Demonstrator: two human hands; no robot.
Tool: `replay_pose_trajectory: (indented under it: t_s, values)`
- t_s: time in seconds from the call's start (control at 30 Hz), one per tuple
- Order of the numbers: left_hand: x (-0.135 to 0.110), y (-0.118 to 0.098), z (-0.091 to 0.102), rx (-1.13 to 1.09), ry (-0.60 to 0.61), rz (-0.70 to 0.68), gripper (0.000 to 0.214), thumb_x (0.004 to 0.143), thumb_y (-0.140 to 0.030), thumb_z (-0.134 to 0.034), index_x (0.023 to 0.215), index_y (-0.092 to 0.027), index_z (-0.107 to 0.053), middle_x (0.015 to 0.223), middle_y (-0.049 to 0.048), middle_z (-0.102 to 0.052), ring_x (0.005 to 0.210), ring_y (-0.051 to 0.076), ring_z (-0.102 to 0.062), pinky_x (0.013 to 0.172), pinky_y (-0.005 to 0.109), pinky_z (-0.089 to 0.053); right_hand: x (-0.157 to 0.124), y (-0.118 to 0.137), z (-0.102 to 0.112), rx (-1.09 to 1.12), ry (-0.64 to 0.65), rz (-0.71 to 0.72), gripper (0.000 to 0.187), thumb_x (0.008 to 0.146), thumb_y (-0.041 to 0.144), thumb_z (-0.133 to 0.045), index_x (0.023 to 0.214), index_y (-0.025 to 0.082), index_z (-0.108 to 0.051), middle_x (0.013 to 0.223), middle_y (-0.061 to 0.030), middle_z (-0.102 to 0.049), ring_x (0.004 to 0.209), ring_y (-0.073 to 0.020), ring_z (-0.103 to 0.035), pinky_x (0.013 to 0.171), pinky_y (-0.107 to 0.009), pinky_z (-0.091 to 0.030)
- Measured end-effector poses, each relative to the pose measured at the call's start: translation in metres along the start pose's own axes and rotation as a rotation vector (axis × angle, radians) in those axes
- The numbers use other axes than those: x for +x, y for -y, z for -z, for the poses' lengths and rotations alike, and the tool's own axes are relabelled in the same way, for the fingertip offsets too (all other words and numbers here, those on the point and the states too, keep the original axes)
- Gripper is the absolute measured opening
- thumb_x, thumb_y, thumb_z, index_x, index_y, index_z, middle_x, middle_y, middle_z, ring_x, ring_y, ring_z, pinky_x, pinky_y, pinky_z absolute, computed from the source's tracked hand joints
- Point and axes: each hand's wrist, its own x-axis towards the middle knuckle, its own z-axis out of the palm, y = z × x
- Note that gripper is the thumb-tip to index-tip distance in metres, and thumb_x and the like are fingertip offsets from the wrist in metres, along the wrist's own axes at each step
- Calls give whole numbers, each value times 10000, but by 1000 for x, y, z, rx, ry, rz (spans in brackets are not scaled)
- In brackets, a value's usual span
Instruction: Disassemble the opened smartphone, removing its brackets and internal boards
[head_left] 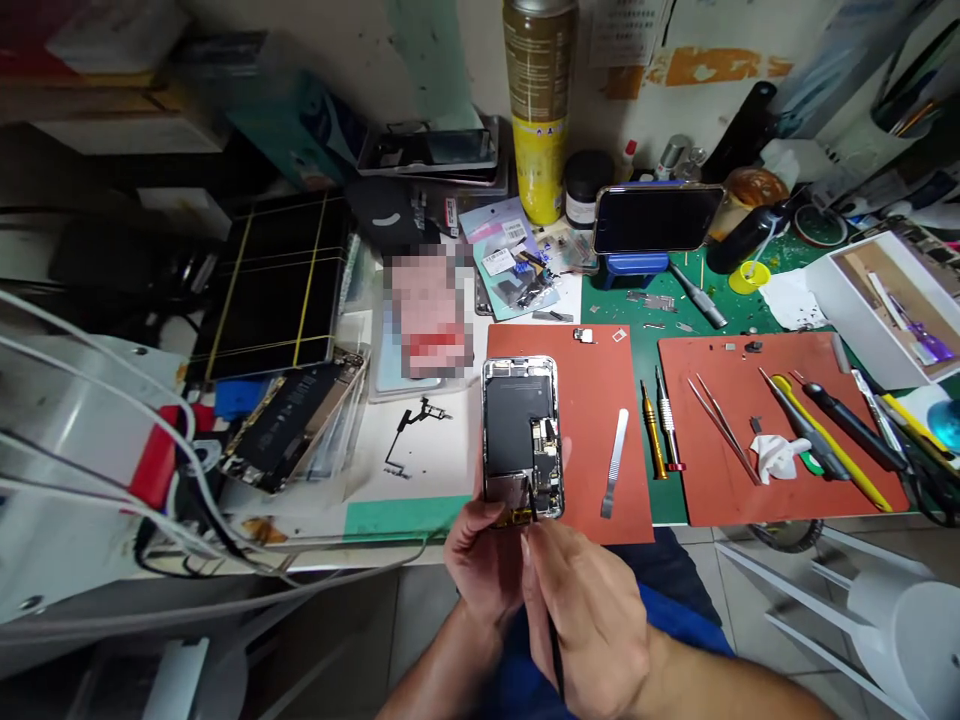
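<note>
An opened smartphone [516,425] shows its black battery, circuit board and metal parts inside the frame. My left hand [481,565] is closed on its lower end, thumb at the bottom left corner and a fingertip showing past the right edge. In my right hand [592,615] is a slim dark hand tool [556,655], gripped like a pen; its tip reaches into the lower part of the phone. Whether it is tweezers or a pick I cannot tell. Beneath the phone lies a red-brown mat [585,400], with a ridged metal strip [615,465] to the right.
Two screwdrivers [658,425] lie between the mats. A second mat [675,510] carries tweezers [724,430], several tools and a crumpled white tissue [780,457]. A thin black flex cable [409,430] lies left. Behind stand a spray can [540,120] and a propped phone [658,218].
</note>
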Motion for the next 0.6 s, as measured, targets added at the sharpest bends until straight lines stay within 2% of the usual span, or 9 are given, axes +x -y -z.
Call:
replay_pose_trajectory:
  t_s: [0.1, 0.2, 0.3, 0.4, 0.47, 0.53, 0.6]
  values:
    - [-2, 0, 0, -3, -45, -30, 344, 739, -206, -712, 1054, -278, -829, 938, 13, -829, 1048, 261, -782, 994, 341, -619, -1, 1, -6, -94, -31, 59, 617, 958, 4, -563, 1560, -62, -445, 1111, -250, -805, 1069, -314, -801, 863, -407, -711]
    - [-4, -3, -9, 34, -28, 21, 412, 738, -232, -725, 1140, -230, -813, 1081, 48, -829, 1179, 316, -745, 1078, 388, -584, 2, 3, -6, -116, -16, 82, 597, 961, 12, -551, 1538, -97, -448, 1082, -271, -799, 1041, -335, -801, 823, -428, -711]
    - [-2, -4, -15, 49, 46, 50, 559, 724, -263, -708, 1279, -226, -763, 1268, 60, -791, 1341, 357, -658, 1208, 454, -483, 10, 5, 2, -81, 18, 27, 559, 972, 23, -563, 1524, -33, -498, 1064, -229, -806, 976, -305, -808, 796, -404, -702]
    - [1, -2, -15, -37, 126, 35, 660, 742, -285, -646, 1400, -269, -694, 1411, 52, -729, 1458, 369, -555, 1288, 574, -350, 19, 4, 23, 51, 20, -150, 448, 949, -19, -603, 1379, 101, -652, 994, -119, -811, 848, -214, -800, 753, -304, -675]
    - [3, 1, -14, -95, 161, 17, 675, 775, -278, -604, 1447, -306, -657, 1461, 41, -699, 1503, 365, -504, 1299, 644, -284, 24, -3, 43, 146, -18, -353, 326, 950, -11, -636, 1207, 164, -734, 930, -64, -795, 770, -170, -769, 720, -266, -646]
    - [4, 1, -15, -124, 178, 4, 683, 795, -267, -583, 1474, -327, -633, 1486, 36, -682, 1523, 362, -476, 1295, 681, -253, 27, -15, 64, 236, -38, -551, 182, 1004, 84, -635, 1051, 199, -769, 899, -45, -768, 775, -158, -741, 710, -261, -619]
    - [3, -1, -18, -122, 177, 24, 676, 818, -274, -578, 1490, -328, -617, 1499, 42, -672, 1525, 368, -473, 1284, 701, -257, 32, -29, 83, 350, -56, -671, 215, 1065, 204, -585, 949, 203, -766, 934, -66, -744, 852, -174, -722, 720, -276, -595]
